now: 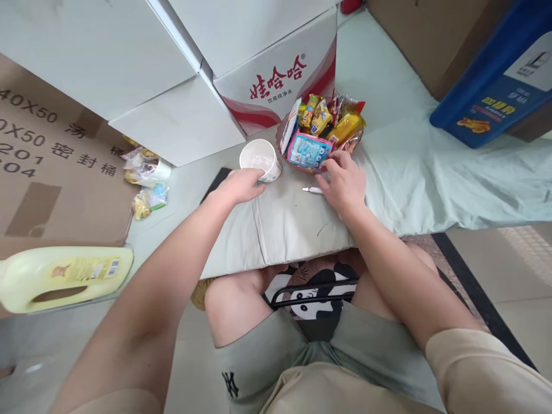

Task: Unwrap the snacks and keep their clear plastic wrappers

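Note:
My left hand (242,185) is closed on the near side of a white paper bowl (271,164), with fingers at its rim and the thumb outside. The bowl's inside looks pale and bare. Close to its right stands a round reddish snack dish (281,141) heaped with wrapped snacks, among them a blue and pink packet (307,150) and a yellow packet (346,127). My right hand (346,183) is at the dish's near right rim, thumb and forefinger apart, fingertips beside the pink packet's edge. A slim white pen-like thing (312,190) lies partly hidden under my right hand.
Behind the bowl rise white cartons (276,86). A brown cardboard box (56,172), small wrapped packets (149,198) and a pale yellow jug (86,279) are at left. A blue jug (474,103) stands at right. Wrinkled pale green cloth (431,178) covers the table.

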Demonstrator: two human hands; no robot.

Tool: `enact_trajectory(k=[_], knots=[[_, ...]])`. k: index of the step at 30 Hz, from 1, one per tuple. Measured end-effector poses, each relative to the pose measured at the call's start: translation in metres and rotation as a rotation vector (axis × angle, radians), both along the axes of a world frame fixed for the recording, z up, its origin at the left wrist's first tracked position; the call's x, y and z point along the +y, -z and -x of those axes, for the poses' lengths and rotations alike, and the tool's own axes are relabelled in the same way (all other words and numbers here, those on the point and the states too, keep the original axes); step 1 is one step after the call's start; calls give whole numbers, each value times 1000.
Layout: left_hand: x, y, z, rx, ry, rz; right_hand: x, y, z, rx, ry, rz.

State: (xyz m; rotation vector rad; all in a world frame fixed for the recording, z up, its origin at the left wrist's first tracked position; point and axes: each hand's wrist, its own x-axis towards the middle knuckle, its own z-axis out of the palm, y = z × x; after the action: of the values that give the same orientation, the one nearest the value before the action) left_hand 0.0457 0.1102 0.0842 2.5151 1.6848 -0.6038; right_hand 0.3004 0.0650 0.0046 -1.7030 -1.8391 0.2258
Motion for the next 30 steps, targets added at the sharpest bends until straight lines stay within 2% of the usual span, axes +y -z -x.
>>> enact_trajectory(k=[3,7,11,16,18,23,27,30], knots=[[-10,-5,1,-78,13,-61,2,0,-3,-8,14,11],[-20,-12,2,-220,12,-234,2,2,-9,-16,42,-2],[-30,-13,-17,-334,107,-382,2,3,-21,-19,87,-11],[-40,9,-60,-483,301,-311,8,-3,-43,-88,177,38],[-41,21,-75,-552,270,-236,12,-8,-53,-134,207,86],[-27,46,-101,-734,-11,-26,36,-20,-79,-232,242,186],[1,59,-116,-730,-57,-25,74,-27,-91,-233,299,224],[25,70,-120,-674,-63,-61,99,-31,-95,-162,385,176]])
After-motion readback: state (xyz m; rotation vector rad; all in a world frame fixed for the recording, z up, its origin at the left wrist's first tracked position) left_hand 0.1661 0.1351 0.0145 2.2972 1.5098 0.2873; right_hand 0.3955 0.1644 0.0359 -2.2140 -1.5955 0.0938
